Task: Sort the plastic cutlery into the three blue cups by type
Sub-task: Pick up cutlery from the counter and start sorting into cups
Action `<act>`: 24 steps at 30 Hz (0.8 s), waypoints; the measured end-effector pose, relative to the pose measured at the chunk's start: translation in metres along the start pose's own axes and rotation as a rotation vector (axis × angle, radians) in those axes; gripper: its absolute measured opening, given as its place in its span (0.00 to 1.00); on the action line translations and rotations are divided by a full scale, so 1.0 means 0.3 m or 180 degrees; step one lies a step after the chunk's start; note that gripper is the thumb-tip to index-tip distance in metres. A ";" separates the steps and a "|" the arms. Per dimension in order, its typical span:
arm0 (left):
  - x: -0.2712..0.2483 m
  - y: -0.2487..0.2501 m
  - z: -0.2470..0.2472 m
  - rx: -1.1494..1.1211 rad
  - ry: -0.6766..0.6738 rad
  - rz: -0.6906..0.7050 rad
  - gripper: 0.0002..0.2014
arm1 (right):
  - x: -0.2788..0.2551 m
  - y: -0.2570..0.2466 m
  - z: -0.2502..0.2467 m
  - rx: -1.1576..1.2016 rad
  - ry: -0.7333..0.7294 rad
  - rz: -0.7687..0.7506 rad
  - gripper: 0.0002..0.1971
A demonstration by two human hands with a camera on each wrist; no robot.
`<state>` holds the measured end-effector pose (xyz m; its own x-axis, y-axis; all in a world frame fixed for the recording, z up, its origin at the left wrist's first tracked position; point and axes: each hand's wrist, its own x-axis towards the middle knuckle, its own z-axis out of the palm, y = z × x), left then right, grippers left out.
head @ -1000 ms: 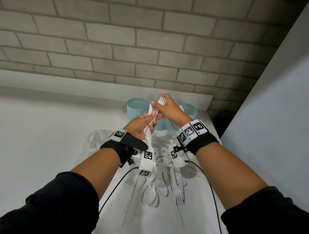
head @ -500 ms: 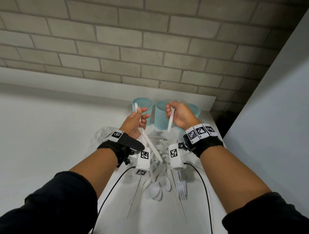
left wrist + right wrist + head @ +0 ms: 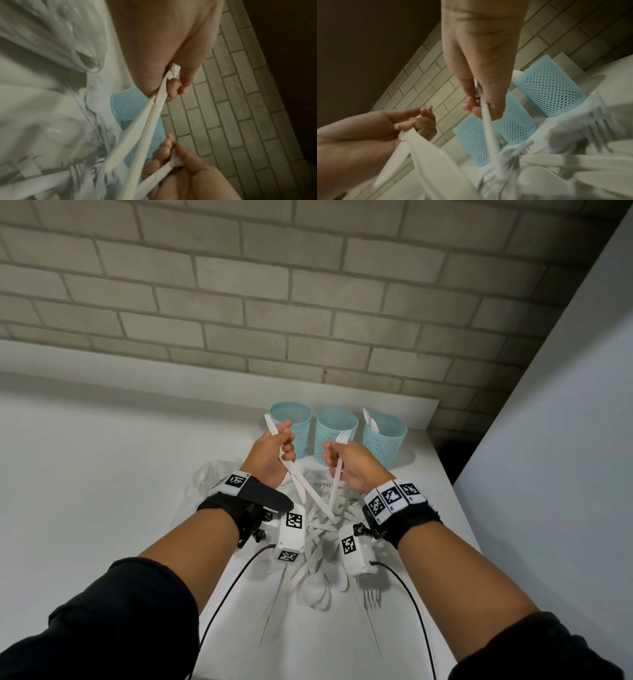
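Observation:
Three blue mesh cups stand in a row at the back: left cup (image 3: 290, 424), middle cup (image 3: 337, 428), right cup (image 3: 385, 440). A white spoon (image 3: 370, 419) sticks out of the right cup. My left hand (image 3: 279, 446) grips two white knives (image 3: 310, 496) in front of the left cup, their long ends slanting down towards me. My right hand (image 3: 337, 457) pinches a white fork (image 3: 342, 437) in front of the middle cup, tines up. The left wrist view shows the knives (image 3: 145, 121) in my curled fingers (image 3: 173, 88); the right wrist view shows the fork handle (image 3: 488, 128).
A pile of white cutlery (image 3: 318, 546) lies on the white table (image 3: 102, 491) under my wrists. A crumpled clear plastic bag (image 3: 209, 477) lies left of the pile. A brick wall (image 3: 308, 302) stands behind the cups and a grey panel (image 3: 565, 440) on the right.
My hands were together in front of the middle cup with the cutlery between them. They have drawn apart: the left keeps the knives, the right has the fork, tines now up.

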<state>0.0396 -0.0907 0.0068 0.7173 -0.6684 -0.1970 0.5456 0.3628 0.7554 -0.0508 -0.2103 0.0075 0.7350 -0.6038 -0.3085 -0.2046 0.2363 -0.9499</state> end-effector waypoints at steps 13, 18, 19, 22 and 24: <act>0.012 0.066 -0.003 0.0300 -0.0214 0.0140 0.22 | 0.206 -0.181 -0.023 0.0216 0.1329 -0.1934 0.13; 0.015 0.079 -0.020 -0.0024 -0.0330 0.0223 0.19 | 0.277 -0.101 -0.038 -0.0217 0.1287 -0.1563 0.12; 0.013 0.082 -0.023 -0.0036 -0.0339 0.0267 0.19 | 0.281 -0.092 -0.041 -0.0305 0.1205 -0.1466 0.12; 0.014 0.086 -0.035 -0.0006 -0.0324 0.0398 0.18 | 0.288 -0.082 -0.042 -0.0424 0.0952 -0.1305 0.16; 0.016 0.087 -0.042 0.0031 -0.0267 0.0429 0.18 | 0.267 -0.090 -0.032 -0.0536 0.0926 -0.1540 0.22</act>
<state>0.0628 -0.0762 0.0177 0.7448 -0.6661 -0.0410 0.4424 0.4468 0.7776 0.0075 -0.2723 0.0079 0.5676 -0.8026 0.1834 -0.0075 -0.2278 -0.9737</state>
